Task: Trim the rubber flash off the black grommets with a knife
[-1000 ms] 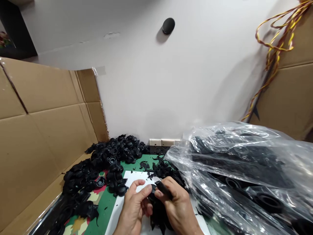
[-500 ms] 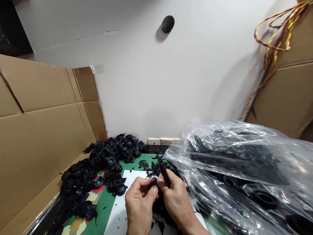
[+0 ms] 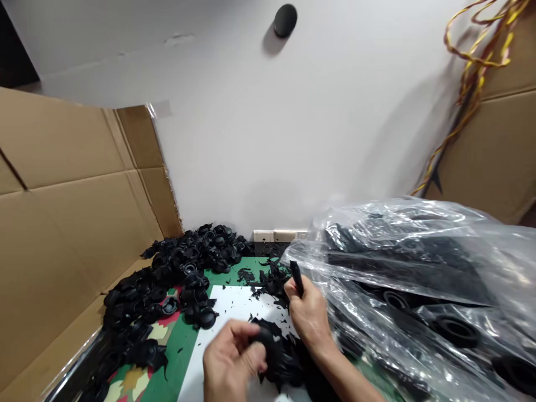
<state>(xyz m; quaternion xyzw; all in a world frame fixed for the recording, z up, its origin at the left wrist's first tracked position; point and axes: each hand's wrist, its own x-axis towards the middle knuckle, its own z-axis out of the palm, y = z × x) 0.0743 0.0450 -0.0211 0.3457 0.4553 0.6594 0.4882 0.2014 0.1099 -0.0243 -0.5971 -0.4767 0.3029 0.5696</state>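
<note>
Near the bottom middle, my left hand (image 3: 232, 360) pinches a round black rubber part (image 3: 264, 336) between thumb and fingers; it is somewhat blurred. To its right and a little farther off, my right hand (image 3: 310, 312) is closed around a slim black stick-like tool (image 3: 296, 277), whose working end I cannot make out. The two hands are apart. Under them lies a white sheet (image 3: 195, 363) strewn with black scraps. More black parts and trimmings (image 3: 287, 365) sit beside my left hand, partly hidden by the right arm.
A heap of black rubber parts (image 3: 188, 268) spreads along the left. At right bulges a clear plastic bag (image 3: 402, 268) with black ring-shaped parts. A cardboard wall (image 3: 75, 195) stands left, and twisted yellow-brown wire (image 3: 473, 84) hangs at upper right. The green mat (image 3: 178, 357) lies under the sheet.
My hands have separated: the right moved right with the tool, away from the rubber part. The left came slightly closer with the part. The view tilted down a little.
</note>
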